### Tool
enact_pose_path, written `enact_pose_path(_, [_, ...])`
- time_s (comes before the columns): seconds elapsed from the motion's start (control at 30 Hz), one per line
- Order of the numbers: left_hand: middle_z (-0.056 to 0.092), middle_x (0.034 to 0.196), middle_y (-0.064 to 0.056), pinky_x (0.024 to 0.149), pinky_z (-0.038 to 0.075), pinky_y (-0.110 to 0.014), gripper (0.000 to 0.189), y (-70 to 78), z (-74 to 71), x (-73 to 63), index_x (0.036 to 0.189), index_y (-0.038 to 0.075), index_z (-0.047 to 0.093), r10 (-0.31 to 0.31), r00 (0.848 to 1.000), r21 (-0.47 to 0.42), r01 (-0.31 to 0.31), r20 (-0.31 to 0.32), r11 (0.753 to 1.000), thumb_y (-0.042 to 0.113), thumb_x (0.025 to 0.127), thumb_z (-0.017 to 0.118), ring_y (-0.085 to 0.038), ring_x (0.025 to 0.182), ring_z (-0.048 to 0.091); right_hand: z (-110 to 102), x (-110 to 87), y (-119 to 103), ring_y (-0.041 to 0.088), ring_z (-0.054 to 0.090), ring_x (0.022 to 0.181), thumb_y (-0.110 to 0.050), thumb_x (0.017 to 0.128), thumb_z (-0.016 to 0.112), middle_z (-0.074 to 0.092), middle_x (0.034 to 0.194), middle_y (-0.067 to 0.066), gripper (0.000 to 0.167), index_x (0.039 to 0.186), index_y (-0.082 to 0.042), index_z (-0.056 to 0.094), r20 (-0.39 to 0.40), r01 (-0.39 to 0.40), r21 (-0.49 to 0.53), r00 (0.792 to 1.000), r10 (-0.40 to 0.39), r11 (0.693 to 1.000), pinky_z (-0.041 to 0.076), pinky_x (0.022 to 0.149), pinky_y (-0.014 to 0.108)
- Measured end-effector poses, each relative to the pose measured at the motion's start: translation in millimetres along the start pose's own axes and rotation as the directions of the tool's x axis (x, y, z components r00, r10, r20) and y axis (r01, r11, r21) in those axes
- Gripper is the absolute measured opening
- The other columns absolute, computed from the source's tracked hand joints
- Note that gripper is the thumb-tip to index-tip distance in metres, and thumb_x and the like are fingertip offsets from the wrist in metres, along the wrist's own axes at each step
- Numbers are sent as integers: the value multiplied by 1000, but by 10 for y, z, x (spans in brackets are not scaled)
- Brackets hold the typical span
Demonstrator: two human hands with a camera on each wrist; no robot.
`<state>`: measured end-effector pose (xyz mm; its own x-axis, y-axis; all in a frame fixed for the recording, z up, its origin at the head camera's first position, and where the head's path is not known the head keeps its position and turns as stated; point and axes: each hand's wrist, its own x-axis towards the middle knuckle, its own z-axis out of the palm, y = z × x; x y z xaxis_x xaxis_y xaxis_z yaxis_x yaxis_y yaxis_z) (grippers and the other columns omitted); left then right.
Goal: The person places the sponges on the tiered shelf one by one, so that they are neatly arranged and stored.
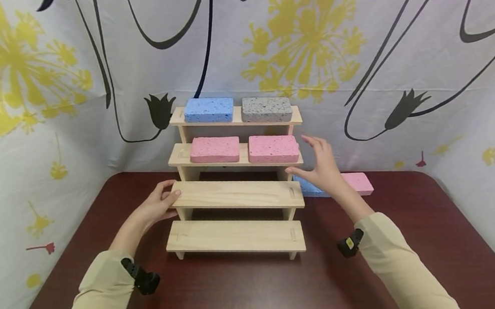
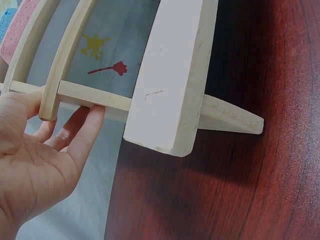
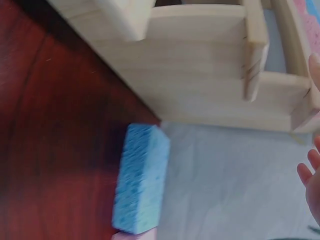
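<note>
A stepped wooden shelf rack (image 1: pixel 233 193) stands on the table. My left hand (image 1: pixel 157 204) grips the left end of the second tier from the bottom, thumb above and fingers beneath; the left wrist view shows that hand (image 2: pixel 50 155) around the wood. On the tier above lie two pink sponges, the left one (image 1: pixel 215 150) and the right one (image 1: pixel 273 149). Just right of the right pink sponge, my right hand (image 1: pixel 321 167) is raised with thumb and fingers spread and nothing between them. The top tier carries a blue sponge (image 1: pixel 208 110) and a grey sponge (image 1: pixel 267 109).
On the table behind my right forearm lie another blue sponge (image 1: pixel 310 188), partly hidden, and another pink sponge (image 1: pixel 358 183). The dark red table (image 1: pixel 244 296) extends in front of the rack. A patterned white cloth (image 1: pixel 226 36) hangs behind and at both sides.
</note>
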<state>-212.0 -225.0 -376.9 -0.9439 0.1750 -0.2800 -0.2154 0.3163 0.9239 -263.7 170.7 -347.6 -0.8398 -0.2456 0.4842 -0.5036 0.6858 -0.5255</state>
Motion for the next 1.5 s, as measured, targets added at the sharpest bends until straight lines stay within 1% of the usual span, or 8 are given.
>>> enact_pose_path(0.2, [30,138,-29,101,41,-48,62,-9,0,2,145,7,4,1,1000,1,-1,2,1000,30,99,38,-36,122,41,20,-175,261,37,32,123,-29,74,76,35,133,23,82,138,-4,33,32,-85,15,996,85,996,31,99,56])
enact_pose_path(0.37, [29,139,-29,102,40,-48,62,-18,-9,-1,145,8,4,-4,1000,0,4,2,1000,29,99,38,-36,123,41,97,-302,508,39,33,121,-30,82,68,36,131,25,73,137,1,32,44,-181,-8,982,181,983,31,99,55])
enact_pose_path(0.53, [28,139,-29,102,40,-48,61,-19,-24,-9,146,9,4,-18,1000,5,18,-3,1000,29,99,37,-37,123,41,207,-393,701,43,30,124,-35,86,62,33,134,29,72,138,3,30,99,-301,-60,947,306,952,29,101,59])
enact_pose_path(0.63, [29,139,-29,102,40,-48,62,-17,-27,-8,146,9,4,-19,1000,3,19,3,1000,31,98,38,-37,124,40,268,-442,802,45,27,127,-35,86,62,30,136,31,73,138,3,29,133,-342,-100,926,353,934,27,104,61])
enact_pose_path(0.9, [30,138,-29,102,40,-48,62,-37,-5,19,145,10,5,-25,1000,2,25,3,1000,31,98,38,-36,122,42,394,-514,962,48,28,126,-33,81,67,31,139,30,76,137,5,32,182,-242,-258,939,293,935,24,104,63])
enact_pose_path(1.1, [29,139,-28,102,40,-48,62,-43,15,26,146,10,5,-31,1000,-7,31,1,999,31,98,38,-37,123,41,461,-528,950,50,24,128,-35,80,66,25,143,28,79,141,-1,29,264,-203,-380,911,316,903,24,102,65])
enact_pose_path(1.23, [30,139,-29,102,40,-48,62,-36,12,16,145,9,4,-19,1000,-8,19,1,1000,30,98,38,-36,122,42,485,-525,946,49,23,129,-37,81,65,26,144,27,75,140,-4,32,274,-198,-437,900,339,877,25,103,64])
enact_pose_path(1.5, [31,138,-29,101,41,-46,62,-16,-20,0,146,9,5,-15,1000,5,15,-4,1000,31,98,39,-35,121,43,483,-474,953,47,29,126,-40,82,64,32,141,26,72,138,-5,36,266,-153,-477,913,308,865,31,98,62])
